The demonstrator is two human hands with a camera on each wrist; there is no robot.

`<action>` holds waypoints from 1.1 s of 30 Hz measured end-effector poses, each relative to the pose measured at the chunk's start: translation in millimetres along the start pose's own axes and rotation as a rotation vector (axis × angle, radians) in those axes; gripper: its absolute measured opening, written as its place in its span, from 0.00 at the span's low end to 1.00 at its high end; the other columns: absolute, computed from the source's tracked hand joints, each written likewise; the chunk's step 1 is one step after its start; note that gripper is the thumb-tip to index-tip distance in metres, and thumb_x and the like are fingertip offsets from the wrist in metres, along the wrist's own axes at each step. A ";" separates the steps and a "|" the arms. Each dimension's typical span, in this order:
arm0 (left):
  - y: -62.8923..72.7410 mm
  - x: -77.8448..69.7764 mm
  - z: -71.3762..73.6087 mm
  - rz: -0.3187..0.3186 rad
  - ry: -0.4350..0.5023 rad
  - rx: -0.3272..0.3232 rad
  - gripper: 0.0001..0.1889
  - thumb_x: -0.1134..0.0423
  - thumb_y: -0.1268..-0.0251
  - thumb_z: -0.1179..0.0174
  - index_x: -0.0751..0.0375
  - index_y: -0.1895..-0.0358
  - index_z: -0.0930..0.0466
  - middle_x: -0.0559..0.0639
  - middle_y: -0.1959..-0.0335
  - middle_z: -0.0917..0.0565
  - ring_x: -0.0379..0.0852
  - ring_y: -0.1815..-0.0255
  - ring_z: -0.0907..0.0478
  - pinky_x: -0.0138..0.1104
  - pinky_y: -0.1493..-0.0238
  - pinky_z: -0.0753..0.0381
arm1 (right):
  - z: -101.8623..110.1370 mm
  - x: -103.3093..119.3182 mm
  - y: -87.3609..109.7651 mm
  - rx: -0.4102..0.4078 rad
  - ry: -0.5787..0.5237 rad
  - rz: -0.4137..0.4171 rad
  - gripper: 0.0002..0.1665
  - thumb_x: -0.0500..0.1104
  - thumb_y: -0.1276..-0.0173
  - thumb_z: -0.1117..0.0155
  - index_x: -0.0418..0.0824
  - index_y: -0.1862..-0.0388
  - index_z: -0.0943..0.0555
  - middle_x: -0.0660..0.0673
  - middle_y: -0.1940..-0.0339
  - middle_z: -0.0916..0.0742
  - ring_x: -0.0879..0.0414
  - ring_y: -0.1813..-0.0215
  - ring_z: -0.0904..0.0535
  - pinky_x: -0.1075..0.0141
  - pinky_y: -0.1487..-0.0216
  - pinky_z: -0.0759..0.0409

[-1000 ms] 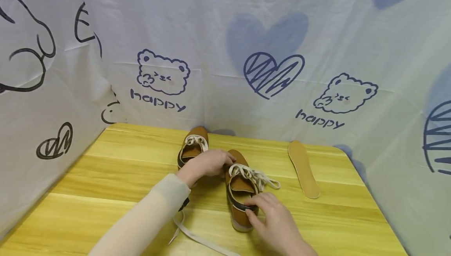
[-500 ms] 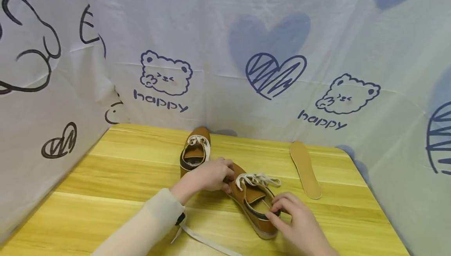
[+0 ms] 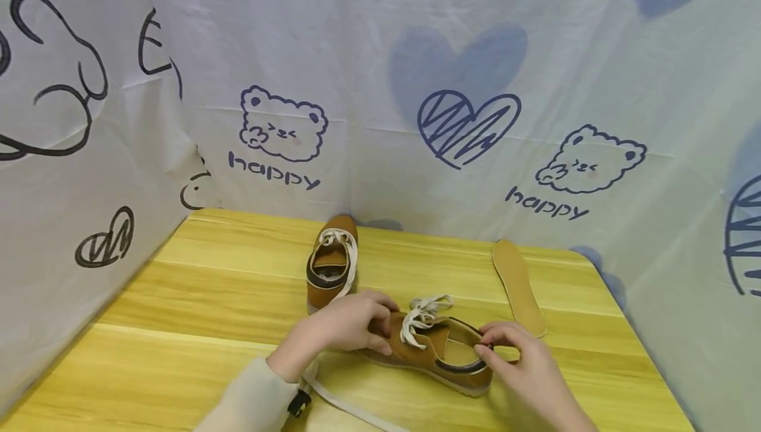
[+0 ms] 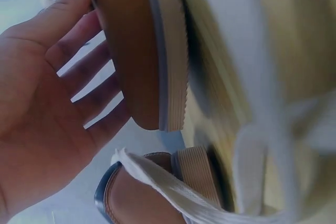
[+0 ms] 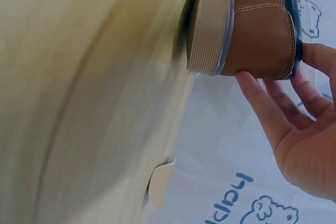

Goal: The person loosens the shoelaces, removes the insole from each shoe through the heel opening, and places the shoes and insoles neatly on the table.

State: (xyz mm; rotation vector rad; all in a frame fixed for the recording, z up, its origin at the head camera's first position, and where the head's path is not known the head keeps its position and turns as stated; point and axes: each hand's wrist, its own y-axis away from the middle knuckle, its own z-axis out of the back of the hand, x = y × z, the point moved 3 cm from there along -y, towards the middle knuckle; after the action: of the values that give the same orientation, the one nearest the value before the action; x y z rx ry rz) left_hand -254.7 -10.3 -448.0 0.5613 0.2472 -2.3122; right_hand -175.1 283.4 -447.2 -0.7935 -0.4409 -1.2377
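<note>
A brown lace-up shoe (image 3: 416,356) lies turned sideways on the table, toe to the left and heel to the right. My left hand (image 3: 359,322) holds its toe, thumb on the near side and fingers on the far side. At the heel, my right hand (image 3: 526,359) pinches the dark padded collar between thumb and fingers; the right wrist view shows these fingers against the brown heel (image 5: 260,30). White laces (image 3: 419,323) are tied over the tongue. The matching shoe (image 3: 321,295) stands behind my left hand, toe pointing to the back wall.
A tan insole (image 3: 518,287) lies flat at the back right. From beside my left wrist a white strap (image 3: 351,409) runs across the yellow wood table (image 3: 178,293), near a black clip (image 3: 299,403). A printed white cloth (image 3: 368,174) hangs behind the table.
The held shoe has swung from pointing away to lying sideways. My right hand moved right with the heel, while my left came slightly nearer with the toe. The other shoe stays put.
</note>
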 end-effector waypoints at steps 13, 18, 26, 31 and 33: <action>27.0 9.3 1.6 0.011 0.091 -0.095 0.30 0.49 0.49 0.18 0.52 0.43 0.17 0.45 0.43 0.17 0.48 0.40 0.22 0.44 0.38 0.22 | -10.1 -1.9 -23.6 0.040 -0.071 0.098 0.09 0.38 0.34 0.24 0.49 0.58 0.13 0.52 0.50 0.10 0.60 0.50 0.15 0.55 0.48 0.14; 30.3 16.0 3.8 0.000 0.114 -0.086 0.29 0.51 0.49 0.18 0.53 0.43 0.16 0.44 0.43 0.16 0.47 0.39 0.22 0.44 0.35 0.22 | -16.3 0.3 -27.2 0.069 -0.103 0.124 0.09 0.39 0.33 0.25 0.49 0.56 0.14 0.51 0.49 0.10 0.58 0.48 0.14 0.54 0.46 0.14; 33.4 18.4 2.5 0.010 0.142 -0.064 0.29 0.51 0.49 0.19 0.51 0.42 0.17 0.43 0.42 0.17 0.46 0.38 0.22 0.44 0.34 0.23 | -12.3 0.7 -28.1 0.133 -0.167 -0.009 0.14 0.41 0.30 0.27 0.44 0.47 0.15 0.47 0.48 0.11 0.52 0.46 0.14 0.64 0.51 0.14; 32.6 17.8 3.4 0.000 0.150 -0.072 0.29 0.51 0.49 0.19 0.52 0.42 0.17 0.44 0.42 0.17 0.48 0.39 0.22 0.44 0.34 0.23 | -2.9 11.3 -31.1 0.111 -0.114 0.083 0.14 0.39 0.29 0.27 0.44 0.46 0.15 0.47 0.50 0.10 0.51 0.47 0.14 0.57 0.47 0.13; 32.5 17.8 4.6 0.001 0.150 -0.076 0.29 0.51 0.49 0.19 0.52 0.42 0.17 0.43 0.42 0.17 0.47 0.38 0.22 0.44 0.34 0.23 | -0.6 17.2 -33.4 0.117 -0.076 0.114 0.14 0.41 0.29 0.27 0.45 0.46 0.15 0.48 0.50 0.10 0.54 0.48 0.14 0.55 0.45 0.14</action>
State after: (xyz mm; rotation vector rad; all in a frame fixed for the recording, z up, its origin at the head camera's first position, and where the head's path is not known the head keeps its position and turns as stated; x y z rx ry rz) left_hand -244.8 -46.0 -452.6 0.6972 0.4043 -2.2516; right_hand -201.8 267.7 -425.9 -0.7573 -0.5186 -1.0690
